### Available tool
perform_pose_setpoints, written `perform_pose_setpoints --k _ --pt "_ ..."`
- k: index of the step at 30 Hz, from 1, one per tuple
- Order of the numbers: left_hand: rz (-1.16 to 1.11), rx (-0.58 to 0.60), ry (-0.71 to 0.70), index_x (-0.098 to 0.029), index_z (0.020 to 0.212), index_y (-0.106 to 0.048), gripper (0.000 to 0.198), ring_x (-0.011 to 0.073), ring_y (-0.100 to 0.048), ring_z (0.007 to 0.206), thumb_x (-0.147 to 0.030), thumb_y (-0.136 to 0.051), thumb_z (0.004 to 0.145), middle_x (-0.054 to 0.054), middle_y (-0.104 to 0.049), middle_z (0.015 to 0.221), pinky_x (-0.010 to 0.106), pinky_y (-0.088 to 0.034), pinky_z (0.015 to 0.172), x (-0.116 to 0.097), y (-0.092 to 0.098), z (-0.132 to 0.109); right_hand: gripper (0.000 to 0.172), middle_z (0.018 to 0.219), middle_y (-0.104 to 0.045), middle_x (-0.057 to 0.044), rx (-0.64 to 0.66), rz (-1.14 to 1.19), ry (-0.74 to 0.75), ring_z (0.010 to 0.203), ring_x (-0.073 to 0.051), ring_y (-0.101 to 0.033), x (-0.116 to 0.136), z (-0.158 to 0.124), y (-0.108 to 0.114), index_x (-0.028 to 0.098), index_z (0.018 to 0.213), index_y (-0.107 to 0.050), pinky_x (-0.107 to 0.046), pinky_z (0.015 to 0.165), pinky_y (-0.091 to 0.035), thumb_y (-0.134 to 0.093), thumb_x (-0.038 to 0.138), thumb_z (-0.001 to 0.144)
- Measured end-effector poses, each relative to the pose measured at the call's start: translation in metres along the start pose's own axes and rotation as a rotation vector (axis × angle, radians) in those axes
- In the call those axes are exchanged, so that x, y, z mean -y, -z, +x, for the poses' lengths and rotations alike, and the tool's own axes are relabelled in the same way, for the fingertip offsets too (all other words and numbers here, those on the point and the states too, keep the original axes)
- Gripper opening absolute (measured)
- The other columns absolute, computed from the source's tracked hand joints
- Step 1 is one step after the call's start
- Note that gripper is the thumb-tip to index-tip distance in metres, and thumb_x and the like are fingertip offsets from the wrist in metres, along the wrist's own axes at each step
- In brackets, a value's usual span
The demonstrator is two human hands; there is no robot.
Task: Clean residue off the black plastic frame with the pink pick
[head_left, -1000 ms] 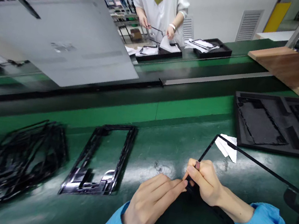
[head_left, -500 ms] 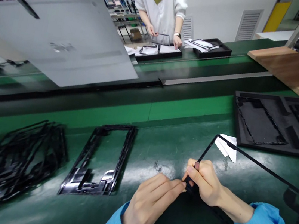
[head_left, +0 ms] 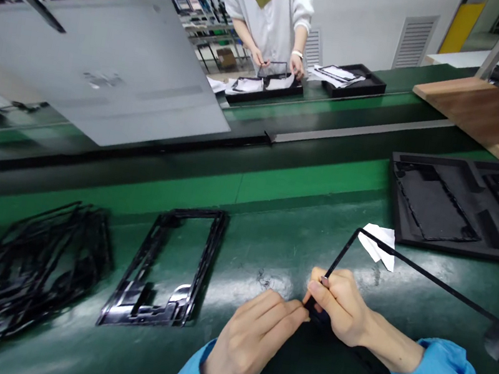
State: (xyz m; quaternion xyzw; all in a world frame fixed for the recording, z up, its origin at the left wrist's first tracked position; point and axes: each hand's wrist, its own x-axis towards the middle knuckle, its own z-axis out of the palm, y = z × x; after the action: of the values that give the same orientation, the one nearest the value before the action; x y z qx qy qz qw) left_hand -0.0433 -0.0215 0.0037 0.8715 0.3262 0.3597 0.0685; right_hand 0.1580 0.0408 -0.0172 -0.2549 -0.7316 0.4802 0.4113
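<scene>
My right hand point(head_left: 342, 306) is closed around the near left corner of a thin black rectangular frame point(head_left: 425, 275) that lies tilted over the green bench. My left hand point(head_left: 254, 339) rests beside it, fingers held together and stretched toward that same corner, fingertips touching the frame near my right thumb. Both arms wear blue sleeves. A small white paper scrap point(head_left: 380, 242) lies under the frame's far corner.
A black plastic bezel point(head_left: 168, 266) lies flat at centre left, with a heap of similar black frames point(head_left: 13, 270) further left. A black foam tray point(head_left: 464, 205) sits at right. Across the conveyor belt point(head_left: 255, 150), a person in white point(head_left: 277, 14) handles parts over black trays.
My hands stay almost still at the frame's corner; the frame's right end has dipped slightly. The person across the belt has shifted their hands over the tray.
</scene>
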Motion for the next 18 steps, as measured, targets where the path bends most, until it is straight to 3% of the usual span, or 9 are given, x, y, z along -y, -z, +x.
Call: perform_pose_setpoints --k 8,18 --pt "0.012 -0.027 -0.007 -0.006 0.133 -0.064 0.036 0.0164 -0.060 0.082 0.002 -0.064 0.098 0.012 -0.077 0.107 0.031 -0.046 0.069 0.0011 -0.0015 -0.0035 0.058 0.063 -0.057 0.000 0.001 -0.006 -0.021 0.055 -0.010 -0.056 -0.0015 0.0000 0.0000 0.016 0.071 -0.063 -0.025 0.060 -0.041 -0.037 0.043 0.116" --pt "-0.013 -0.038 0.013 -0.011 0.121 -0.068 0.023 0.0154 -0.061 0.076 -0.002 -0.058 0.101 0.010 -0.078 0.101 0.030 -0.048 0.066 0.0022 -0.0039 -0.0028 0.058 0.064 -0.056 0.001 0.016 -0.010 -0.016 0.055 -0.011 -0.055 -0.0012 -0.0003 -0.0010 0.017 0.075 -0.065 -0.026 0.060 -0.042 -0.036 0.046 0.116"
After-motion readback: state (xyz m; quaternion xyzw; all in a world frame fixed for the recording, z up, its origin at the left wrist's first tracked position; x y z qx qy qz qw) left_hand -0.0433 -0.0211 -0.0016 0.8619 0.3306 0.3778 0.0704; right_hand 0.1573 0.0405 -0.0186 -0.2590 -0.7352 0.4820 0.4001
